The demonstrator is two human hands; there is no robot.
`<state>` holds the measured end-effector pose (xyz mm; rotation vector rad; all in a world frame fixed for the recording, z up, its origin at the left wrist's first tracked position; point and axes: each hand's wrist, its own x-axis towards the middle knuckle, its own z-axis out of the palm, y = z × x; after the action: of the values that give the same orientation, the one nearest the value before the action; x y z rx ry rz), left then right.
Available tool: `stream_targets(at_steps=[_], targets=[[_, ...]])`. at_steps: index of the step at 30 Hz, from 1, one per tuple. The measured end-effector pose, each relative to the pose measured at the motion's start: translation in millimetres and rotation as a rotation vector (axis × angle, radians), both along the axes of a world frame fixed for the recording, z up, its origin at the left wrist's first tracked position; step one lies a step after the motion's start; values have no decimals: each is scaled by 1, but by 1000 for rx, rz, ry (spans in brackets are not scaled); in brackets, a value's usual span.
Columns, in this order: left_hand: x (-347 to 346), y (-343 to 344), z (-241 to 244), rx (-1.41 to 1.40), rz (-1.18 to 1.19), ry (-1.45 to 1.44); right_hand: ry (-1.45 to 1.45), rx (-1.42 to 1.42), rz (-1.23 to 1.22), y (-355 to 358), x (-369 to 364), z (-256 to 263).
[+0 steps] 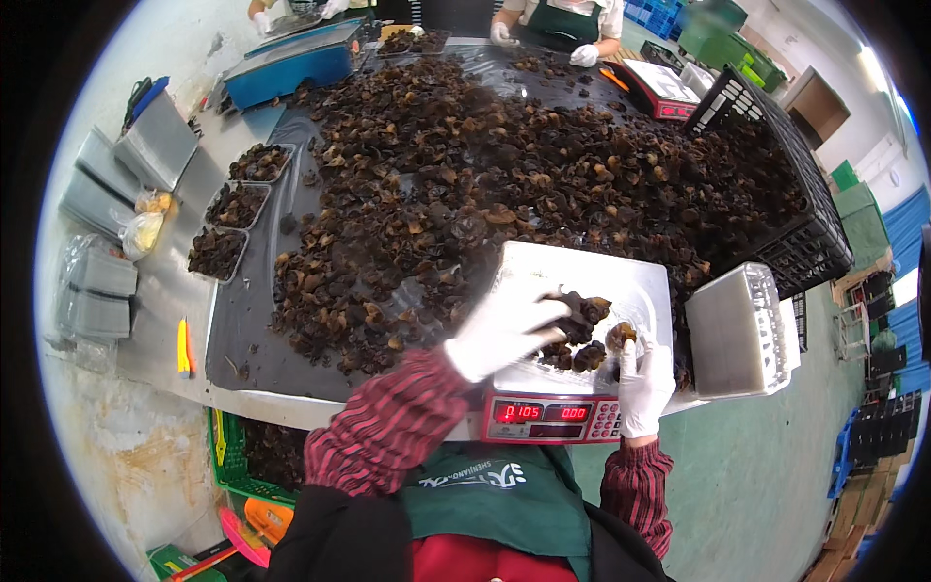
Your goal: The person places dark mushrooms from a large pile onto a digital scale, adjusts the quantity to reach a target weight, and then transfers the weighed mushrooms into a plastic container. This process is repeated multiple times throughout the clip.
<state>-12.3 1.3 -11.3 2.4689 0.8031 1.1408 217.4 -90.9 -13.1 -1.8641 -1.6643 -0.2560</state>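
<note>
A silver-topped electronic scale with a red body (593,268) stands at the table's front edge, its display lit with red digits. On its pan lie clumps of dark, wet-looking wood ear fungus (589,356), seemingly in a clear plastic tray whose edges are hard to see. My left hand (509,327), white-gloved and blurred, reaches over the pan from the left. Its fingertips touch a dark clump (580,318); whether they grip it is unclear. At the pan's right side, my white-gloved right hand (644,385) pinches a small brown fungus piece (620,337) between thumb and fingers.
A broad heap of fungus (436,182) covers the table. Stacked clear trays (731,331) and a black crate (785,233) stand right. Filled trays (236,206) and a yellow utility knife (183,348) lie left. Across the table, a gloved co-worker (564,29) stands near another scale (662,91).
</note>
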Motion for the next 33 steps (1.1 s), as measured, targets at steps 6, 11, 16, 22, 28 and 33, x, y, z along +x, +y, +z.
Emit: stream_targets(at_steps=[6, 11, 16, 22, 28, 33], targets=[[24, -11, -1, -22, -51, 154, -37, 5, 53, 4, 2, -13], [-31, -21, 0, -60, 198, -38, 81, 2, -19, 0, 7, -9], [-150, -42, -67, -103, 772, 408, 290, 30, 0, -9, -10, 12], [-195, -55, -102, -254, 789, 151, 196, 101, 201, -8, -39, 14], [-189, 10, -95, -181, 701, 186, 204, 20, 247, -13, -56, 20], [-184, 37, -142, -166, 553, 291, 180, 44, 219, -16, -43, 23]])
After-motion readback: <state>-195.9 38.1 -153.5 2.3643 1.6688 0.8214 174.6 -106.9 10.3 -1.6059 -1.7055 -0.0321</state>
